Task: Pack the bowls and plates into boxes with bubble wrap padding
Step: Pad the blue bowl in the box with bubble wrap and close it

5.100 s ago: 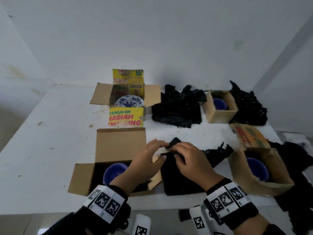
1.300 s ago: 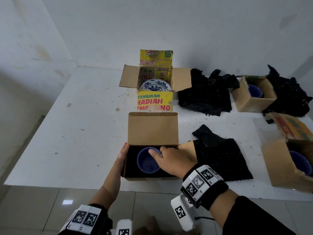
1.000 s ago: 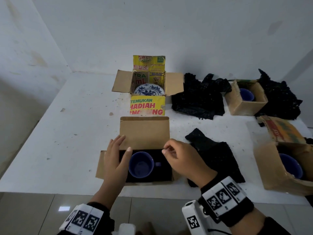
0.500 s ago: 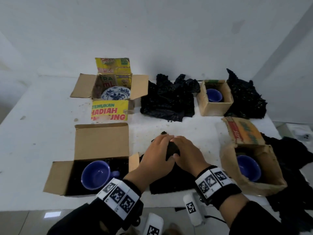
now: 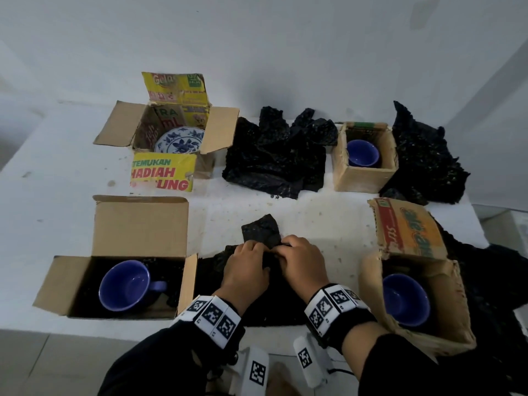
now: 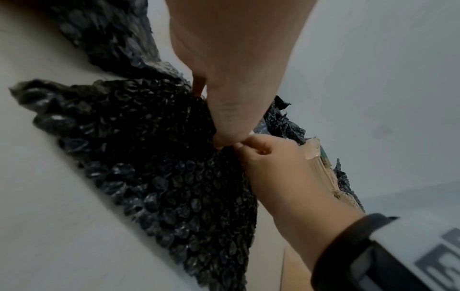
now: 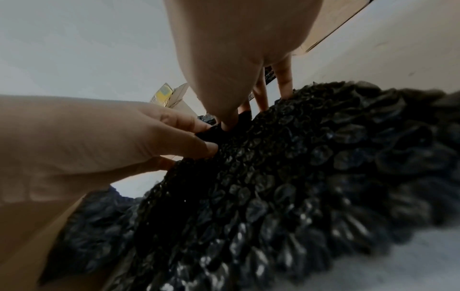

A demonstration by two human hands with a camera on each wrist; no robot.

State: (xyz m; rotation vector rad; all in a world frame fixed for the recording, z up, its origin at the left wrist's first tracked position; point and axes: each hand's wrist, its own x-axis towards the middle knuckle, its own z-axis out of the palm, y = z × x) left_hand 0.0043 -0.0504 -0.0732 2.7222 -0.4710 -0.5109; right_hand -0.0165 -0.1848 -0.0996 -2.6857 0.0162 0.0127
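Observation:
A black bubble wrap sheet (image 5: 260, 231) lies on the white table between two open cardboard boxes. My left hand (image 5: 261, 250) and right hand (image 5: 283, 248) meet on it, and each pinches the sheet near its far edge. A corner of the sheet sticks out beyond the fingers. In the left wrist view my left thumb and fingers (image 6: 224, 135) pinch the bubble wrap (image 6: 154, 157), with the right hand (image 6: 271, 161) beside them. The left box (image 5: 140, 224) holds a blue cup (image 5: 125, 284) on black padding. The right box (image 5: 445, 318) holds a blue bowl (image 5: 405, 300).
At the back stand a printed box with a blue-and-white plate (image 5: 180, 140) and a small box with a blue bowl (image 5: 363, 152). Crumpled black bubble wrap piles (image 5: 277, 161) (image 5: 423, 161) lie beside them. More black wrap lies at the far right. The table's front edge is just below my wrists.
Both hands left the left box with the blue cup and moved right onto the black sheet. Since half a second ago they closed on it, and a corner now shows beyond them.

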